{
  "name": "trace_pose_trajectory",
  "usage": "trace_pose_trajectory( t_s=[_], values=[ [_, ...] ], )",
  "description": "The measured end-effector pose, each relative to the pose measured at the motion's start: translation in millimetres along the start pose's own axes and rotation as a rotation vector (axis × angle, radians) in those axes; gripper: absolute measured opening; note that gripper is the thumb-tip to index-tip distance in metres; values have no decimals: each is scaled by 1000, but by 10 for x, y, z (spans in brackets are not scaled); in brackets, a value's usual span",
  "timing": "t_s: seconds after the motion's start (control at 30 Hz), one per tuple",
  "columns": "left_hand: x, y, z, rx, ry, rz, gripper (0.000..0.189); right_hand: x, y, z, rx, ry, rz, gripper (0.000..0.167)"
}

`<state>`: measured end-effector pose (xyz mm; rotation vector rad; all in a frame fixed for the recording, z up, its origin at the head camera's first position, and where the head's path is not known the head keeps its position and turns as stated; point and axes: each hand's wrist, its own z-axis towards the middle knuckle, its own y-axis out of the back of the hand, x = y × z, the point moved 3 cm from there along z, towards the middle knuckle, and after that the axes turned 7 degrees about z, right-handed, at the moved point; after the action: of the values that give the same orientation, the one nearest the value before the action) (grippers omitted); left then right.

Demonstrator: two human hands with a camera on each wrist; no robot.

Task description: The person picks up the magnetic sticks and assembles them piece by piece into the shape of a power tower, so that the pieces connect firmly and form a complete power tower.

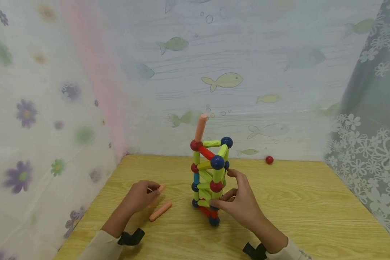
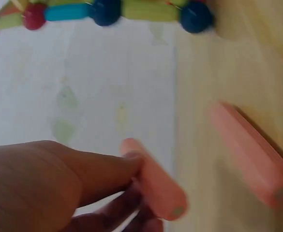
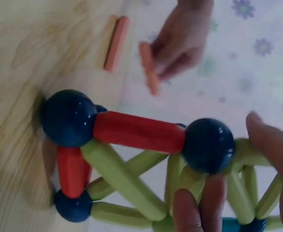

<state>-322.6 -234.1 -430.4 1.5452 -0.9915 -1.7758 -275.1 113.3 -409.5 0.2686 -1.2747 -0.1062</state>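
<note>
My left hand pinches an orange magnetic rod between thumb and fingers. In the left wrist view the rod is held above the tabletop. A second orange rod lies on the table beside that hand. A tall tower of magnetic rods and balls stands upright, mostly yellow-green with red and blue parts. At its right side my right hand grips the lower half, with thumb and fingers around the frame. From a red ball at the tower's top left, another orange rod sticks up, leaning slightly right.
A loose red ball lies at the table's back edge, right of the tower. The wood-patterned table backs onto a curtain printed with fish. Flowered cloth hangs along the left side.
</note>
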Motion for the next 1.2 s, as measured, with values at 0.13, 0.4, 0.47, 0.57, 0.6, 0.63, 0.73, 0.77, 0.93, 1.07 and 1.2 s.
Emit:
trace_pose_trajectory(
  t_s=[0.13,0.4,0.47,0.57,0.6,0.63,0.73,0.77,0.93,1.07,1.2],
  values=[
    [-371,216,-52,-117,-106,-106,31,-73,-11,56,81,-95,77,128],
    [-1315,617,-241,-303,-353,-384,30,-114,-83,179,26,14,-38,100],
    [-1504,691,-242,-338,-401,-439,28,-107,-110,184,-25,46,-86,99],
    [-1744,787,-214,-400,-463,-462,26,-97,-139,152,-97,21,-165,109],
    [-1814,815,-201,-421,-479,-458,26,-95,-145,134,-116,-1,-193,113],
    [-1881,837,-189,-441,-494,-447,26,-91,-150,115,-130,-26,-217,117],
    [-2054,866,-163,-484,-537,-403,29,-89,-163,78,-161,-87,-278,121],
    [-2106,865,-156,-493,-553,-383,30,-86,-166,72,-169,-97,-292,121],
    [-2297,816,-114,-519,-618,-268,32,-74,-166,62,-199,-102,-347,122],
    [-2384,787,-50,-534,-643,-210,31,-75,-156,58,-208,-96,-375,125],
    [-2425,750,4,-524,-641,-202,30,-90,-151,57,-206,-113,-381,125]
  ],
)
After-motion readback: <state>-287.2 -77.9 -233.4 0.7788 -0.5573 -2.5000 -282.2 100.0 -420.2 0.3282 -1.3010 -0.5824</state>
